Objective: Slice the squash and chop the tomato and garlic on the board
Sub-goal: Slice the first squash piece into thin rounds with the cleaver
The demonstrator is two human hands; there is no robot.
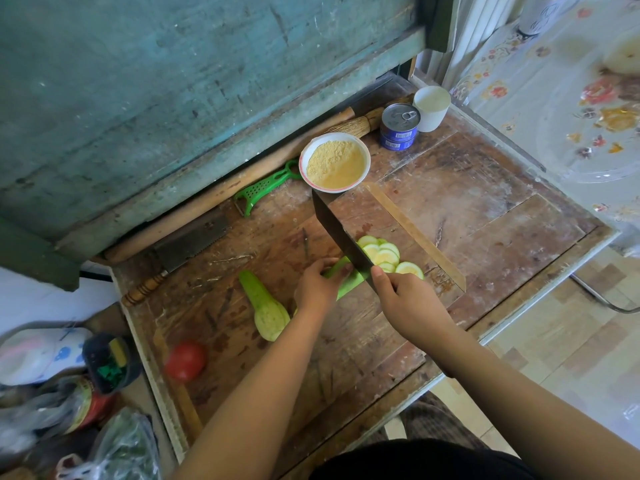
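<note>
My left hand [318, 284] presses a pale green squash [349, 282] down on the worn wooden board [467, 209]. My right hand [405, 299] grips the handle of a dark cleaver [339, 235] whose blade stands at the squash's cut end. Several round slices [384, 256] lie just right of the blade. A second squash [266, 306] lies whole to the left of my left arm. A red tomato [185, 361] sits near the board's front left corner. I see no garlic.
A bowl of yellow meal [335, 162], a green peeler [263, 190], a tin can [399, 125] and a white cup [431, 107] stand at the back. A serrated knife [187, 249] and rolling pin [221, 199] lie along the wall. Bags and jars [86, 403] crowd the left.
</note>
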